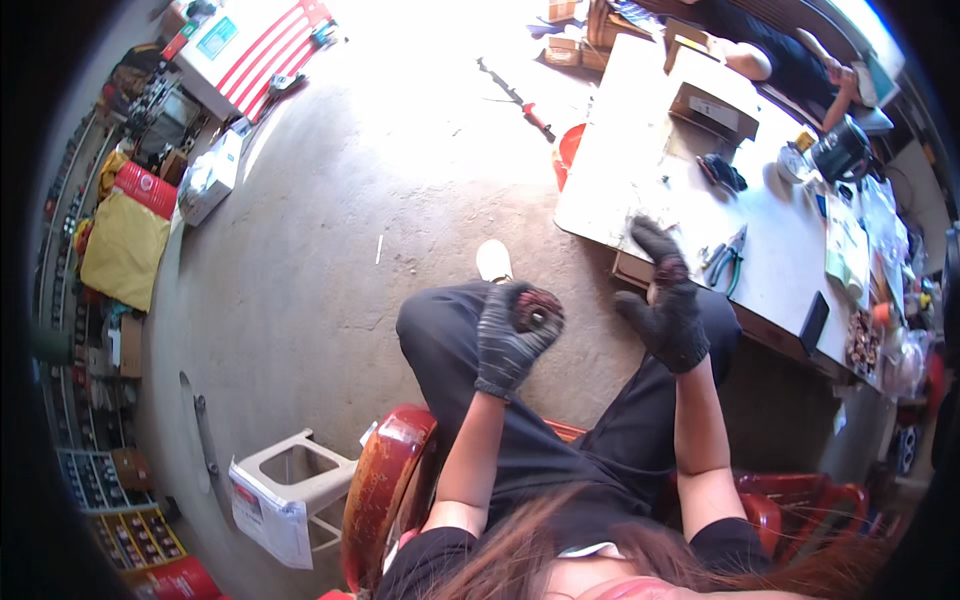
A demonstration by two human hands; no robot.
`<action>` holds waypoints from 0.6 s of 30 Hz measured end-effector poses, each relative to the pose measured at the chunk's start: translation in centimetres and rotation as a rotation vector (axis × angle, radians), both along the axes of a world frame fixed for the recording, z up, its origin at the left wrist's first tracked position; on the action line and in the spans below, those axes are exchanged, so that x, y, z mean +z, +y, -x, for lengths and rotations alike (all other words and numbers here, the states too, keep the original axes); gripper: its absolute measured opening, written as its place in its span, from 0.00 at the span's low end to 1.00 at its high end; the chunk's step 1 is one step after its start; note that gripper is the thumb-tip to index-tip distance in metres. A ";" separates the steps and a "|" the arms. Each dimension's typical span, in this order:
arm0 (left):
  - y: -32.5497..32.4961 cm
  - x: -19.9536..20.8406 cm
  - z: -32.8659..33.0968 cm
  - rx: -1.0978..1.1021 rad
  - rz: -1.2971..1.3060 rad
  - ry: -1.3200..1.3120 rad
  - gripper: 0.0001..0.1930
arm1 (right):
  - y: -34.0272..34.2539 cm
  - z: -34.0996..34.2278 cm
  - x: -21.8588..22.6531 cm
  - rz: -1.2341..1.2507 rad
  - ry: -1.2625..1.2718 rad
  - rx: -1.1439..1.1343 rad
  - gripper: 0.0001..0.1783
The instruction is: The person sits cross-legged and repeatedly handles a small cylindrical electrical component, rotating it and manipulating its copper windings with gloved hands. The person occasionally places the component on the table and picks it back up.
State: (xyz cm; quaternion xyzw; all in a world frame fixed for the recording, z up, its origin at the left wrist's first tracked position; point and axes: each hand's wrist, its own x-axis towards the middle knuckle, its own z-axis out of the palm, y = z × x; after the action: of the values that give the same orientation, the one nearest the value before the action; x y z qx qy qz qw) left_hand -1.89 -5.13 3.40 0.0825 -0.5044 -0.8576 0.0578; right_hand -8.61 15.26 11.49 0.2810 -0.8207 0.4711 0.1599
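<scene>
My left hand (517,338), in a dark grey knit glove, is closed above my left thigh. A small dark spot with a shiny rim shows at its curled fingers, too small to name. My right hand (665,312) wears a matching glove and is raised beside the near corner of the white table (625,130). Its thumb stands away from the stretched fingers, with nothing visible between them. Pliers (735,258) with green handles lie on the table just right of this hand. Farther back on the tabletop is a dark glove-like bundle (722,174).
An open cardboard box (712,112) and a dark kettle-like jug (840,150) stand on the table; another person's arm (840,100) is beyond. A red bucket (568,155) sits by the table edge. Left of my wooden chair (385,480) is a plastic stool (290,480). Shelves line the left wall.
</scene>
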 end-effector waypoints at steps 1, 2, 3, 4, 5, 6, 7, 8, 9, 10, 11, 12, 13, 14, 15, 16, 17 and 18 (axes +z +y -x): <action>-0.5 -0.3 -0.4 0.083 0.013 0.017 0.22 | 0.2 -0.7 -0.1 -0.199 -0.222 -0.002 0.37; -1.3 -0.5 -0.2 0.161 0.038 0.047 0.22 | 0.3 -1.2 -0.3 -0.396 -0.446 0.001 0.38; -1.7 -0.9 0.0 0.230 0.054 0.073 0.21 | 0.3 -1.3 -2.0 -0.445 -0.605 0.194 0.35; -1.6 -0.4 0.2 0.285 0.244 0.140 0.21 | -0.8 -2.2 -2.5 -0.487 -0.701 0.379 0.33; -1.2 0.3 0.2 0.267 0.189 0.105 0.20 | -1.7 -3.5 -2.6 -0.695 -0.667 0.583 0.34; -1.0 1.1 0.7 0.251 0.140 0.086 0.19 | -2.2 -4.7 -4.2 -0.783 -0.714 0.751 0.34; -1.2 1.4 0.8 0.198 0.065 0.113 0.17 | -3.8 -5.4 -2.9 -0.881 -0.947 0.923 0.27; -1.3 0.8 0.3 0.120 -0.137 0.049 0.18 | -3.5 -6.1 -1.9 -0.591 -1.015 1.036 0.26; -1.7 0.3 0.0 0.046 -0.330 -0.003 0.18 | -3.3 -6.5 -0.8 -0.291 -1.057 1.135 0.26; -2.0 -0.3 -0.4 -0.028 -0.524 -0.054 0.19 | -2.8 -6.8 -0.4 0.016 -1.086 1.215 0.25; -2.1 -1.0 -0.9 0.009 -0.597 -0.150 0.21 | -2.5 -6.4 -0.7 0.376 -1.225 1.123 0.24; -2.2 -0.7 -0.8 -0.112 -0.721 -0.171 0.21 | -2.0 -5.9 -0.7 0.789 -1.309 1.041 0.23; -2.2 -0.5 -1.0 -0.236 -0.842 -0.193 0.21 | -1.5 -5.5 -0.5 1.156 -1.305 0.983 0.22; -2.2 -0.3 -1.1 -0.362 -0.961 -0.216 0.21 | -2.0 -4.2 -0.7 1.472 -0.988 1.172 0.26; -2.1 -1.3 -1.5 -0.371 -0.827 -0.178 0.21 | -1.4 -3.7 0.3 1.539 -1.081 0.934 0.32; -1.7 -1.2 -1.7 -0.439 -0.711 -0.055 0.18 | -1.8 -3.0 1.3 1.721 -1.104 0.903 0.37; -1.7 -1.4 -1.8 -0.457 -0.607 -0.038 0.18 | -1.2 -2.6 2.0 1.787 -1.017 0.841 0.40; -1.4 -1.3 -2.0 -0.466 -0.512 -0.025 0.19 | -0.5 -2.4 2.5 1.843 -0.939 0.770 0.44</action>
State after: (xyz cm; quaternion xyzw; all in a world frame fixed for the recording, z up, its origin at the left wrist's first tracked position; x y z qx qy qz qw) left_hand 0.16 -6.51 2.09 -0.0128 -0.2788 -0.9454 -0.1684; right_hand -6.21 14.73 14.02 0.0839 0.0085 0.9806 -0.1769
